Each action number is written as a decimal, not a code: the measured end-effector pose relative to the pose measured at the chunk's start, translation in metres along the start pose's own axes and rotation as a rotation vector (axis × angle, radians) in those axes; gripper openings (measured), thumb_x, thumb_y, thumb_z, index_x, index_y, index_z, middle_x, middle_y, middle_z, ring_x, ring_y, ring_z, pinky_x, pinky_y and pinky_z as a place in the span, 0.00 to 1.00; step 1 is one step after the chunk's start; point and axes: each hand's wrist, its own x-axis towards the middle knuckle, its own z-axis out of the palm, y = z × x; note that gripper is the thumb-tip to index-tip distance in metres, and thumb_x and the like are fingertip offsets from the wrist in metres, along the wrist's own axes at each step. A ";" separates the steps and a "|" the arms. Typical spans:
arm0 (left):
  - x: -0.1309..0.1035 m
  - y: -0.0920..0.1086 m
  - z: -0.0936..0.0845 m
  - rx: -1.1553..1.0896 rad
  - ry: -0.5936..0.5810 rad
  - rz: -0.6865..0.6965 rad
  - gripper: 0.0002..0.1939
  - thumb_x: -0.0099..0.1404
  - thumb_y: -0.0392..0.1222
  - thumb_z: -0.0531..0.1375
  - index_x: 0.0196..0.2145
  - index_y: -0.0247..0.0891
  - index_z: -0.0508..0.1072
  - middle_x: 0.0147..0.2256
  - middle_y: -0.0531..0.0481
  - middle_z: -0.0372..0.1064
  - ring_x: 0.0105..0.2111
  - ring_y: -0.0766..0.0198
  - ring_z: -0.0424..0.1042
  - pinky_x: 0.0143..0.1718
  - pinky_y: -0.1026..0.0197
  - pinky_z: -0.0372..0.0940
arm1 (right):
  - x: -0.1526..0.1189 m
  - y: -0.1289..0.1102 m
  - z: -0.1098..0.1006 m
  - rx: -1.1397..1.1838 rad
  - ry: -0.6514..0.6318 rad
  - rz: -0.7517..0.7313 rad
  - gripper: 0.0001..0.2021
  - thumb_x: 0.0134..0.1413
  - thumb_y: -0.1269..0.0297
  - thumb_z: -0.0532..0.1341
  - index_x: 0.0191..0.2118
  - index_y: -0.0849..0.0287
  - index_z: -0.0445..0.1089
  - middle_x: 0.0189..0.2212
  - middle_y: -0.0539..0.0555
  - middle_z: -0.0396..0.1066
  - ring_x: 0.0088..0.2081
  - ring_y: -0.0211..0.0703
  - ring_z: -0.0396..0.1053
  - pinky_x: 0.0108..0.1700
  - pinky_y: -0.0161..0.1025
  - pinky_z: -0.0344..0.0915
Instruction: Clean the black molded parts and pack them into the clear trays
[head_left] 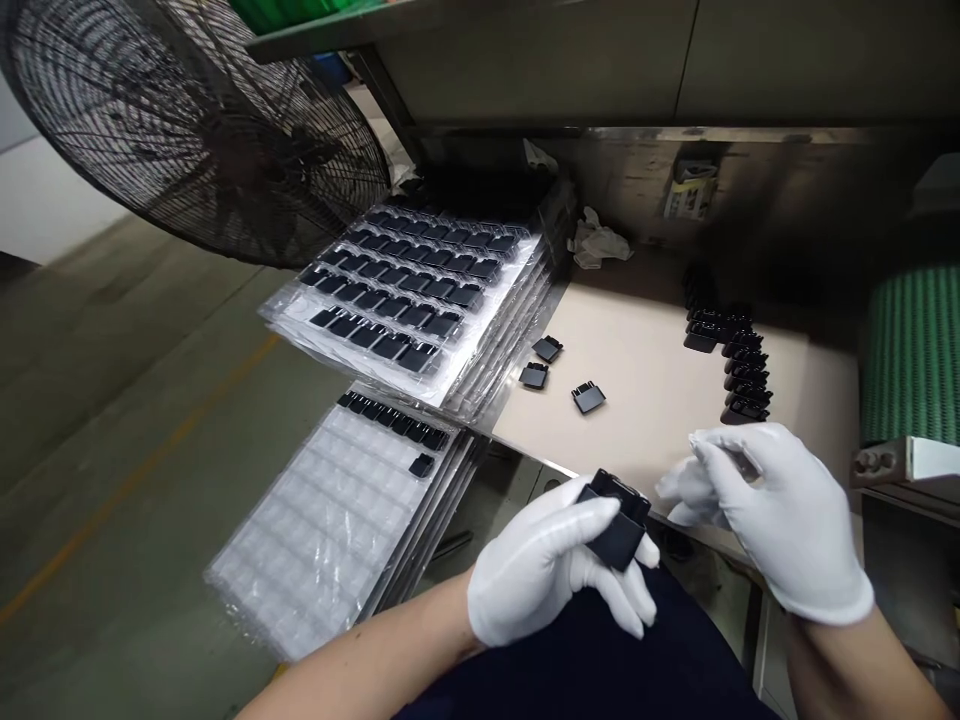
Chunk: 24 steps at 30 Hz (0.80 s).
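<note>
- We hold a black part (622,540) in our white-gloved left hand (521,570), toward us and to the right of the upper tray stack (480,345). The thumb lies over the part's face, and other fingers reach out beneath and beside it.
- Our right hand (787,510), gloved in white too, is farther right of that stack, near the worktop's near edge and apart from the held part. Its thumb and forefinger come close together; we cannot tell whether anything small is between them.
- Just right of the stack we see three loose black parts (589,398) lying apart from one another on the pale worktop (637,340).
- Farther right of the stack, beyond our right hand, stand closely set dark parts (746,385) in two staggered lines.
- The stack itself has clear trays, and the top one carries rows of black pieces (416,357).
- On the near side of the stack, and lower, is a second tray stack (300,540). Its top tray has one row of pieces along the far edge and a single piece next to that row.
- At the stack's far right corner lies a crumpled white cloth (596,243).
- Left of the stack and beyond it is a large fan (217,140); well to its right is a green ribbed surface (911,350).
</note>
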 end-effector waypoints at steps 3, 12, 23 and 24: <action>-0.001 -0.002 -0.002 -0.064 0.032 0.048 0.21 0.74 0.50 0.51 0.39 0.26 0.71 0.37 0.34 0.75 0.28 0.55 0.80 0.30 0.57 0.76 | 0.021 0.032 0.016 -0.247 0.026 -0.120 0.12 0.66 0.61 0.57 0.37 0.55 0.77 0.36 0.56 0.79 0.39 0.52 0.75 0.39 0.47 0.68; -0.013 -0.011 -0.009 -0.139 0.041 0.136 0.28 0.76 0.54 0.46 0.42 0.25 0.72 0.40 0.32 0.74 0.31 0.54 0.80 0.31 0.57 0.76 | 0.003 0.016 0.015 -0.067 0.096 -0.251 0.14 0.66 0.58 0.59 0.52 0.55 0.73 0.50 0.58 0.76 0.53 0.55 0.72 0.55 0.53 0.67; -0.020 -0.027 -0.018 -0.011 0.108 0.293 0.19 0.77 0.50 0.47 0.44 0.31 0.70 0.29 0.44 0.74 0.22 0.63 0.74 0.24 0.63 0.68 | -0.032 -0.041 0.032 0.511 -0.474 -0.230 0.09 0.69 0.61 0.59 0.35 0.52 0.73 0.30 0.47 0.77 0.35 0.39 0.74 0.42 0.38 0.69; -0.021 -0.026 -0.018 0.054 0.152 0.319 0.19 0.77 0.49 0.47 0.46 0.31 0.70 0.26 0.47 0.72 0.21 0.65 0.71 0.25 0.64 0.66 | -0.033 -0.048 0.035 0.558 -0.497 -0.189 0.12 0.69 0.61 0.58 0.32 0.53 0.72 0.27 0.46 0.76 0.33 0.39 0.73 0.42 0.38 0.69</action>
